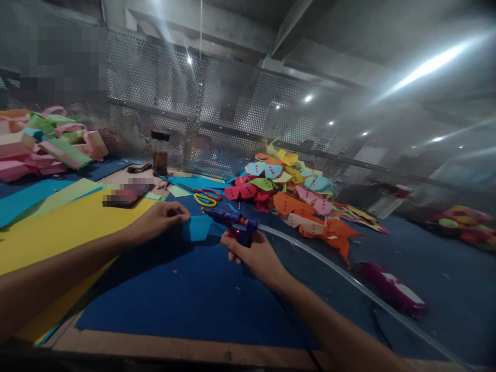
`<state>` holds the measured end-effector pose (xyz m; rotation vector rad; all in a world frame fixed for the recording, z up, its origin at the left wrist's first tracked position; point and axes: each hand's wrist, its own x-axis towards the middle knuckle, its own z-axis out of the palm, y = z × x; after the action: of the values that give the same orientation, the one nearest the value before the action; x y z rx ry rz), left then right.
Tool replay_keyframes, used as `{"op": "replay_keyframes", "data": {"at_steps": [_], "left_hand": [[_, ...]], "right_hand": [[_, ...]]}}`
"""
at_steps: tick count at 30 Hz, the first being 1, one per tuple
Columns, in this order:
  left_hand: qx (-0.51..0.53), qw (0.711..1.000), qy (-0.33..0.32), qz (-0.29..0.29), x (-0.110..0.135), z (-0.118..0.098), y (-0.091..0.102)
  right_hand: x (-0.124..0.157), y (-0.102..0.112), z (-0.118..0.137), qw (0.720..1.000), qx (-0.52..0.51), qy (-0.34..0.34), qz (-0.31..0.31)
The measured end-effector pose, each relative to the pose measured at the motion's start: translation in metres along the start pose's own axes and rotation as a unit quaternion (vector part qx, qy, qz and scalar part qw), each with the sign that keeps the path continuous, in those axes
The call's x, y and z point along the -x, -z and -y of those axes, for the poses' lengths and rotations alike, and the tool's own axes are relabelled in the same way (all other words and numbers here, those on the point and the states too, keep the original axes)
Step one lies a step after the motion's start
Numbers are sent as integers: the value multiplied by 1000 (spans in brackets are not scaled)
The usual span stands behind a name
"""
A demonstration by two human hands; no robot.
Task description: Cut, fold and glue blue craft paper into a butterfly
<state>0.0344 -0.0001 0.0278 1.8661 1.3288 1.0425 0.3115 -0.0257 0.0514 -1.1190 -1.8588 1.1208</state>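
My right hand (251,253) is wrapped round the grip of a blue hot glue gun (236,222), its nozzle pointing left. A long clear glue stick (329,258) trails from the gun's back end toward the lower right. With closed fingers, my left hand (166,217) pinches the left edge of a small blue paper piece (198,228). The nozzle is just above this paper; whether it touches cannot be made out. Yellow-handled scissors (206,199) and a red-handled pair (215,194) lie just behind the paper.
Colourful paper butterfly-like shapes (287,186) are heaped at the back right. Yellow sheets (77,227) cover the left side, near a phone (129,194) and a dark-lidded jar (159,155). Paper boxes (50,142) pile up far left. A purple case (393,289) lies right, before a perforated metal screen (155,88).
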Motion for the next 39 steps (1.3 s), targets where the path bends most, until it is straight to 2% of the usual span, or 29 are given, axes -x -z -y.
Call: {"op": "replay_keyframes", "data": {"at_steps": [8,16,20,30,39], "left_hand": [[57,998,25,-20,4,-8,4],[61,997,31,-27,5,-8,1],[58,997,32,-28,6,-8,0],[53,998,32,-24,8,-19,-1],[60,997,29,-25,8,-19,-1]], "right_hand": [[8,-6,-6,1000,12,13,-13],[8,-3,-9,987,134,87,-24],[7,-4,-12,980,159,112,-43],[7,-3,-10,975,178,128,-41],[7,-3,-14,972,190,133,-33]]}}
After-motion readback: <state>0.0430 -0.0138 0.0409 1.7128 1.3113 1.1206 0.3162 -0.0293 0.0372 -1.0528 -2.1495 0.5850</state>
